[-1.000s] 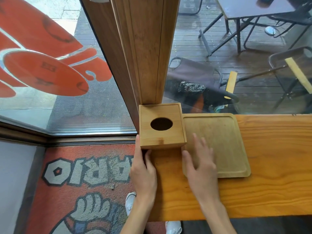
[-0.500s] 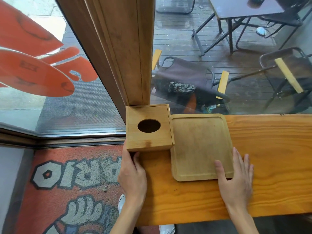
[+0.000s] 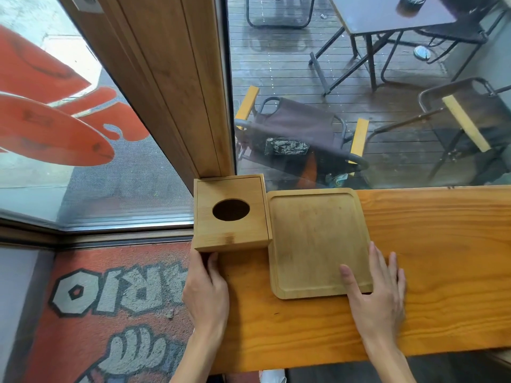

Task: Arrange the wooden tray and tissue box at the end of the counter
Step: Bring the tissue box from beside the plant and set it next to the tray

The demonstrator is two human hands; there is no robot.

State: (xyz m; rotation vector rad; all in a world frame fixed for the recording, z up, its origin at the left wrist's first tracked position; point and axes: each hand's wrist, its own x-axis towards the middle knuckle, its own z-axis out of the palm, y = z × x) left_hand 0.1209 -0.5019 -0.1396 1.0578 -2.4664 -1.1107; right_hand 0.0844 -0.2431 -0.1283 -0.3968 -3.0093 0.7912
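At the tabletop's [image 3: 442, 244] left end, final squaring: left hand [image 3: 206, 288] flat against the box's [image 3: 231, 214] near corner, right hand [image 3: 378, 288] open, thumb on the tray [image 3: 315, 239] at 5 o'clock; next, nudge it flush.

A tissue box [image 3: 231, 212] is sitting at the left end of the counter [image 3: 442, 258], against a wooden post [image 3: 177, 87], with a tray [image 3: 312, 239] lying just beside it on the right. The left hand [image 3: 206, 290] is touching the box's near left corner. The right hand [image 3: 377, 291] is lying flat, thumb on the tray's near right corner, fingers on the counter.
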